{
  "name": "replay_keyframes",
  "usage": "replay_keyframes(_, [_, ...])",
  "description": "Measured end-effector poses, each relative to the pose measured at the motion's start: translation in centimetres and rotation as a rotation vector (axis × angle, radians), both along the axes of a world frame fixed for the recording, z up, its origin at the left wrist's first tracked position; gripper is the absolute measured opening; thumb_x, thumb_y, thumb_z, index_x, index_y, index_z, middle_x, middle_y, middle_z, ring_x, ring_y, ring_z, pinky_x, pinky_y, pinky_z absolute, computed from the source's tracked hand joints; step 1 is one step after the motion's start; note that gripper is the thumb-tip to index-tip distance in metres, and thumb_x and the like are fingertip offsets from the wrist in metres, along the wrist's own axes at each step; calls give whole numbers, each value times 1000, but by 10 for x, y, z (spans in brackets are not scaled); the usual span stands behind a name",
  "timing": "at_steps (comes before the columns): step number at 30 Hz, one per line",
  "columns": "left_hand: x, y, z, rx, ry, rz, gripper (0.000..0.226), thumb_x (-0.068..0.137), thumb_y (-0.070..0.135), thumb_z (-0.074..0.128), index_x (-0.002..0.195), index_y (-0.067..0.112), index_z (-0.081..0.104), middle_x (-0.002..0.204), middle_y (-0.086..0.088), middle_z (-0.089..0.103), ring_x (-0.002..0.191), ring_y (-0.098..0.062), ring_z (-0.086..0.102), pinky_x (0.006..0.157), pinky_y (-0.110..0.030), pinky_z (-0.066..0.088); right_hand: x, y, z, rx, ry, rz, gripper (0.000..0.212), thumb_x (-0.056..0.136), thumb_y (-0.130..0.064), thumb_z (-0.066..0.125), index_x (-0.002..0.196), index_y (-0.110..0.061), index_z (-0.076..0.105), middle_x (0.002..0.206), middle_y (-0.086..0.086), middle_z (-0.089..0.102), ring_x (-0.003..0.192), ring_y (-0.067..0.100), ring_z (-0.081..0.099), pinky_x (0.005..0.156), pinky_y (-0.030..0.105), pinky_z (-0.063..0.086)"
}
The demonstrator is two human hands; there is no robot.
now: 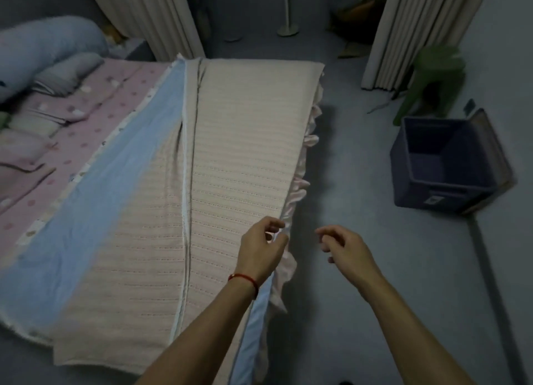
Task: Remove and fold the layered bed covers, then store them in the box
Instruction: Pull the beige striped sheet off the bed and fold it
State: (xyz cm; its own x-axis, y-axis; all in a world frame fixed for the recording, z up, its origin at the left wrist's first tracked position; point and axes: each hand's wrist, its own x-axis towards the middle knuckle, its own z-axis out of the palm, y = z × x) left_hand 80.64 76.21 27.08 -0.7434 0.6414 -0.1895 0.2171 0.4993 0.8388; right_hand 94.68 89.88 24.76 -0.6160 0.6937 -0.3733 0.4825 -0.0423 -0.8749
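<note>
Bed [86, 130] under seemingly folded covers [230, 159]

Both bare forearms reach in from the near edge, angled toward the far side. The left hand [264, 247] lies back-up, its wrist ringed by a thin red cord [244, 279]; its fingers [275, 226] are curled, thumb and fingertips closing in a grip at the hand's far right side. The right hand [344, 247] hovers just right of it, apart from it, its fingers [327, 234] loosely bent toward the left and holding nothing. The right forearm runs off the near right corner.
</note>
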Motion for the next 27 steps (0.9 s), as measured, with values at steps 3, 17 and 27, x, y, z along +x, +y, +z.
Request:
replay_keyframes(3, [6, 43, 22, 46, 15, 26, 10, 98, 35, 58, 97, 28, 66, 96, 12, 68, 93, -6, 64, 83, -23, 53, 14, 63, 17, 86, 32, 37, 22, 99, -19, 56, 109, -33, 71, 106, -12, 70, 98, 10, 65, 90, 37, 57])
replay_keyframes(17, [-124, 318, -10, 125, -165, 133, 14, 88, 39, 66, 96, 29, 69, 93, 5, 73, 83, -12, 71, 75, -36, 62, -87, 326, 21, 144, -39, 125, 24, 100, -21, 57, 119, -33, 66, 112, -14, 67, 99, 1, 64, 73, 13, 51])
replay_keyframes(27, [-296, 567, -15, 17, -80, 62, 16, 95, 28, 64, 109, 22, 68, 102, 6, 69, 91, -7, 65, 66, -9, 45, -256, 570, 15, 139, -45, 100, 20, 99, -21, 59, 111, -35, 69, 104, -9, 72, 93, 7, 68, 84, 26, 58])
